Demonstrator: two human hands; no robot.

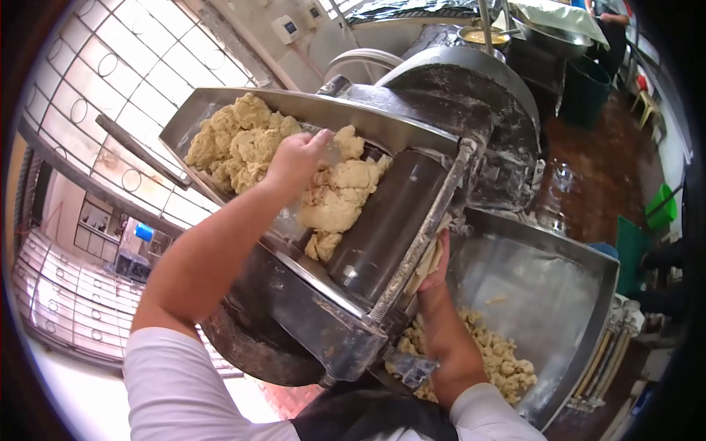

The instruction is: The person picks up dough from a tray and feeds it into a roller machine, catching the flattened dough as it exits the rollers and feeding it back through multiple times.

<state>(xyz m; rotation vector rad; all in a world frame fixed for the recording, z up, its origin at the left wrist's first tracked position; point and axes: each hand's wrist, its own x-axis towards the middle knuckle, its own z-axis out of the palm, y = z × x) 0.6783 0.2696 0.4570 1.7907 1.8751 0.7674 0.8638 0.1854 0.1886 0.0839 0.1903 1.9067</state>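
Over the steel hopper [412, 131], holds the left hand [296, 158] at a lump of dough [338, 198] resting against the dark roller [390, 220], thumb raised, fingers curled; cannot tell if pinching. Past the left wrist, shows a bigger heap [239, 140] in the hopper. Beside the roller's outer edge, sets the right hand [442, 262] against a pale sheet [428, 264]; cannot tell the fingers' state, partly hidden. Below right, shows crumbly pieces [507, 367] in a steel tray [544, 287].

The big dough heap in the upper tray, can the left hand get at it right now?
Probably yes: the left hand is right beside the big dough heap in the upper tray, and nothing visible blocks the way between them.
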